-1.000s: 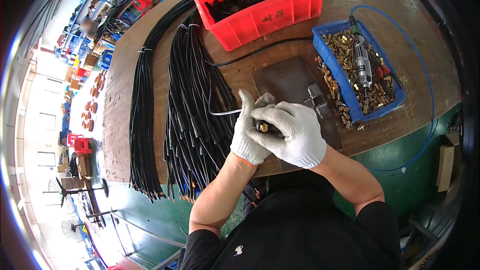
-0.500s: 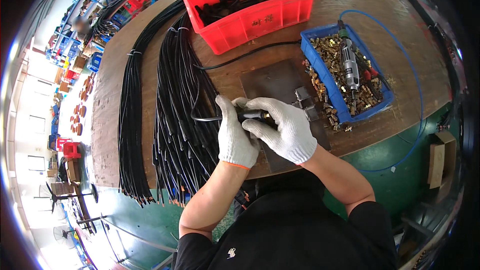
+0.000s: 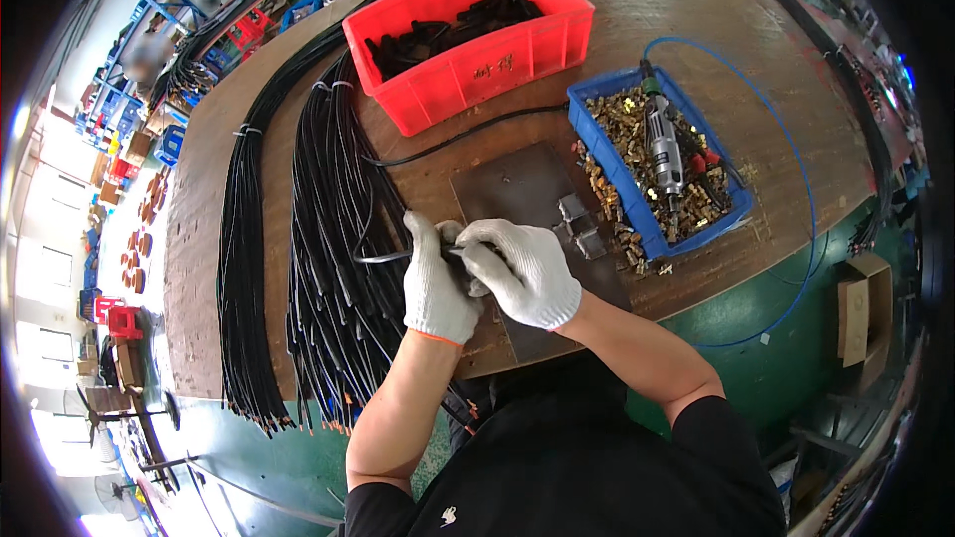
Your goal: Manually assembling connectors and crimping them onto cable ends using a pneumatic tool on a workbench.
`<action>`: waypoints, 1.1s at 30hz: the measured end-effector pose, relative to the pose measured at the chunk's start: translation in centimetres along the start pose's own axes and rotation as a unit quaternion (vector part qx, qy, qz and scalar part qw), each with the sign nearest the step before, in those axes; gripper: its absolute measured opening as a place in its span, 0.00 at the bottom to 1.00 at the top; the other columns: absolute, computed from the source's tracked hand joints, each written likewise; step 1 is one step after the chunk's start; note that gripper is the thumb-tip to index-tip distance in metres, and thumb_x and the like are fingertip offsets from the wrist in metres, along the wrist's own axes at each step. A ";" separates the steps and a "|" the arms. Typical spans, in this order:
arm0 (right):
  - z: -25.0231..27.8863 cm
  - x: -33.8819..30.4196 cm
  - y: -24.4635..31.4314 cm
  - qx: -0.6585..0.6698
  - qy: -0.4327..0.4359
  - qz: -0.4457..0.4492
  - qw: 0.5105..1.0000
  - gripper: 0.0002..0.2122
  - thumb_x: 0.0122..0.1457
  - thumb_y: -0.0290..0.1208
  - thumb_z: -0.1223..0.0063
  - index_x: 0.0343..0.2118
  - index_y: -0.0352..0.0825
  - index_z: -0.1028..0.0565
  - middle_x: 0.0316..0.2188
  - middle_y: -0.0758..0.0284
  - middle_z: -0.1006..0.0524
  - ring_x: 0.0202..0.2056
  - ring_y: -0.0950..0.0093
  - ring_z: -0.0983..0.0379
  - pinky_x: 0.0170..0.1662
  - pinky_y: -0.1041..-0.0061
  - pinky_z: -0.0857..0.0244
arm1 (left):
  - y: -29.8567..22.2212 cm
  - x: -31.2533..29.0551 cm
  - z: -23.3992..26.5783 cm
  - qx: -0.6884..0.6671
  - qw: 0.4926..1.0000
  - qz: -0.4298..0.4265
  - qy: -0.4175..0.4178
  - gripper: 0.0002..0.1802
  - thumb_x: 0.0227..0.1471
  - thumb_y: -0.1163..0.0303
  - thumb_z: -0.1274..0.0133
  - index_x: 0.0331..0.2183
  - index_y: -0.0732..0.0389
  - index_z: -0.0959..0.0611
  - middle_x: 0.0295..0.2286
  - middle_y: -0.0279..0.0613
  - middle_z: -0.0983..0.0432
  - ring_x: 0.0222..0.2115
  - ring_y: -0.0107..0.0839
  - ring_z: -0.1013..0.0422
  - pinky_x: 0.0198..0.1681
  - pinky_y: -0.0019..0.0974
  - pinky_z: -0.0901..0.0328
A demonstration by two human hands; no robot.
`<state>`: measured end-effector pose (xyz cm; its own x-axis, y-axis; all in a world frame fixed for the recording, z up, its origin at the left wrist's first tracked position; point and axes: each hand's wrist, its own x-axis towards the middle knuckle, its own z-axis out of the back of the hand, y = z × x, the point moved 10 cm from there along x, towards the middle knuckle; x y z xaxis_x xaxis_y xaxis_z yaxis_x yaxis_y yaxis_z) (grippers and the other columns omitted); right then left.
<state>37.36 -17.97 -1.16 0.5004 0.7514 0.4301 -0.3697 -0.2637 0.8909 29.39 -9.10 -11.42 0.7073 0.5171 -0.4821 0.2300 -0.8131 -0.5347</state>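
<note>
Both my hands wear white knitted gloves and meet over the near edge of the table. My left hand is closed around a black cable, which comes out on its left side. Pressed up against it, my right hand has its thumb and fingers pinched together by the cable's end; the gloves hide what lies between them. Left of my hands lies a thick bundle of black cables with copper-coloured ends. A dark flat plate lies beneath and beyond my hands, with a small metal block fixture on it.
A red bin of black pieces stands at the back. To the right, a blue tray holds many brass fittings and a silver power tool with a blue hose. Another cable bundle lies far left; a cardboard box stands at right.
My right hand has closed in on my left, covering the black part with a brass-coloured tip that showed between them. The table scene has shifted left and slightly down in view.
</note>
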 end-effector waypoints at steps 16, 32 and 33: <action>6.3 5.4 -5.8 -0.009 0.035 -0.176 0.984 0.16 0.66 0.42 0.38 0.45 0.32 0.16 0.37 0.61 0.15 0.30 0.71 0.18 0.37 0.69 0.26 | -17.5 -8.0 7.1 0.312 0.870 -0.350 -0.152 0.15 0.72 0.63 0.48 0.49 0.66 0.19 0.33 0.40 0.20 0.29 0.26 0.25 0.32 0.33 0.30; -10.7 -0.8 -6.8 -0.457 0.341 -0.201 0.797 0.23 0.62 0.51 0.42 0.42 0.30 0.21 0.35 0.53 0.13 0.39 0.56 0.13 0.42 0.55 0.21 | -12.8 -8.9 2.8 0.702 0.564 -0.435 -0.031 0.08 0.55 0.73 0.35 0.38 0.63 0.12 0.38 0.48 0.15 0.42 0.47 0.19 0.49 0.45 0.27; -11.0 -0.7 -7.0 -0.458 0.339 -0.202 0.796 0.23 0.62 0.51 0.42 0.42 0.30 0.21 0.35 0.53 0.13 0.39 0.56 0.13 0.42 0.55 0.21 | -12.5 -8.7 3.3 0.693 0.583 -0.422 -0.024 0.07 0.55 0.71 0.34 0.37 0.62 0.12 0.37 0.47 0.15 0.42 0.48 0.19 0.50 0.46 0.27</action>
<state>30.97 -9.96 -9.26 0.3010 0.8984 -0.3198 -0.8573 0.4018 0.3220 18.15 -2.54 -2.77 0.7063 0.6103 0.3586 -0.3022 0.7181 -0.6269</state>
